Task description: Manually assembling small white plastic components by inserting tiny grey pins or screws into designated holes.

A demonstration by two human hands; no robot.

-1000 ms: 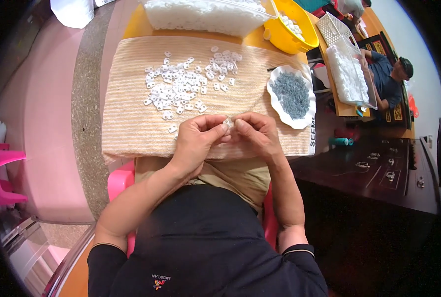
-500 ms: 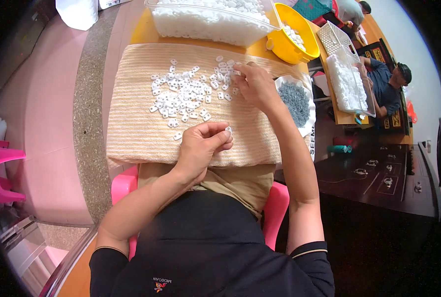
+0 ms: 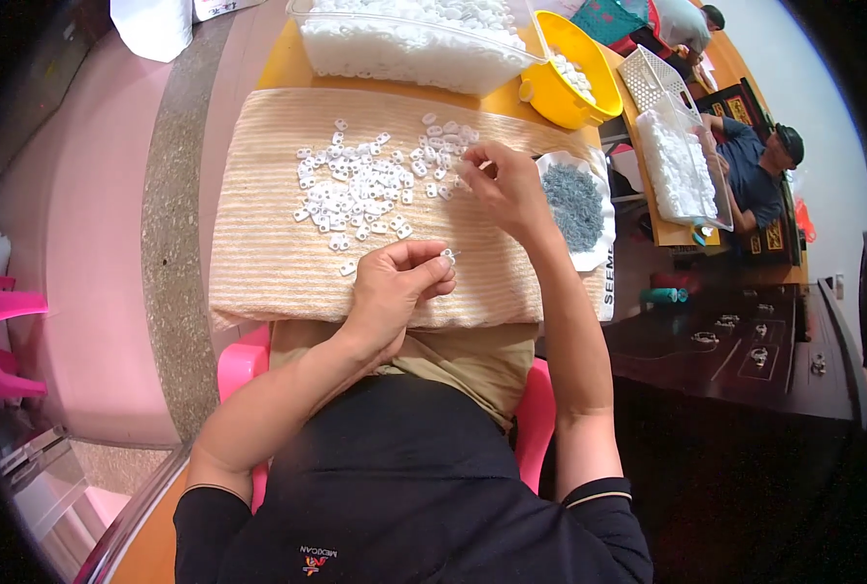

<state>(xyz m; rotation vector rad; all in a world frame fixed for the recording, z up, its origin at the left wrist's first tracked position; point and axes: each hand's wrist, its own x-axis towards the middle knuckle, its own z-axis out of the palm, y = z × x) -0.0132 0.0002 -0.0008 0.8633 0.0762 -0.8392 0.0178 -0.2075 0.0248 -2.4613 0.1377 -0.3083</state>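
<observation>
My left hand (image 3: 399, 287) is pinched on a small white plastic piece (image 3: 447, 254) with round holes, low over the towel's near part; a thin pin-like bit sticks out of it. My right hand (image 3: 507, 190) is bent with fingertips close together, just off the near right side of a smaller group of white plastic pieces (image 3: 443, 143); what sits between those fingertips is too small to make out. Left of that group spreads a larger heap of two-holed white plastic pieces (image 3: 356, 185). All lie on a striped beige towel (image 3: 268, 214).
A white plate (image 3: 604, 209) of small grey metal parts (image 3: 575, 204) stands right of my right hand. Beyond the towel are a clear bin (image 3: 404, 58) of white pieces and a yellow bowl (image 3: 565, 92). Another person (image 3: 753, 165) sits at the right by a second clear bin (image 3: 682, 170).
My right hand has drawn back a little toward me from the smaller group of white pieces. My left hand keeps its place and its pinch.
</observation>
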